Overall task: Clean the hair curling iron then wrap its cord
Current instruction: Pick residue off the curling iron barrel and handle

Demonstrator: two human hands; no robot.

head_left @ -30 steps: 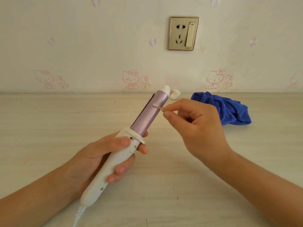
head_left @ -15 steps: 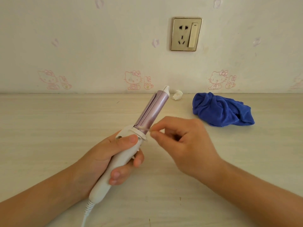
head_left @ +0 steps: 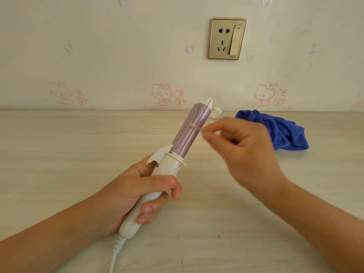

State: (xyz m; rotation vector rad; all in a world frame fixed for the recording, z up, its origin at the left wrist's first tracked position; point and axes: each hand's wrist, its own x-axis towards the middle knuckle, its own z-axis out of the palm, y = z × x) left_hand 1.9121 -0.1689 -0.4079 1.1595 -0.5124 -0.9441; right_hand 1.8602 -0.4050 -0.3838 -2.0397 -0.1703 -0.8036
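Observation:
My left hand (head_left: 137, 194) grips the white handle of the curling iron (head_left: 189, 133), which tilts up and away over the table; its pink barrel and perforated clamp face me. Its white cord (head_left: 116, 251) leaves the handle's end and runs off the bottom edge. My right hand (head_left: 246, 152) pinches a cotton swab (head_left: 196, 127) between thumb and forefinger. The swab's tip rests in the groove between clamp and barrel, about midway along the barrel. The hand is slightly blurred.
A crumpled blue cloth (head_left: 283, 131) lies on the pale wooden table (head_left: 59, 154) to the right, near the wall. A small white wad (head_left: 215, 112) sits behind the barrel's tip. A wall socket with a switch (head_left: 227, 38) is above.
The swab went from mid-barrel down to the barrel's base, then back up to mid-barrel. My left hand has turned the iron, so the perforated clamp now faces me.

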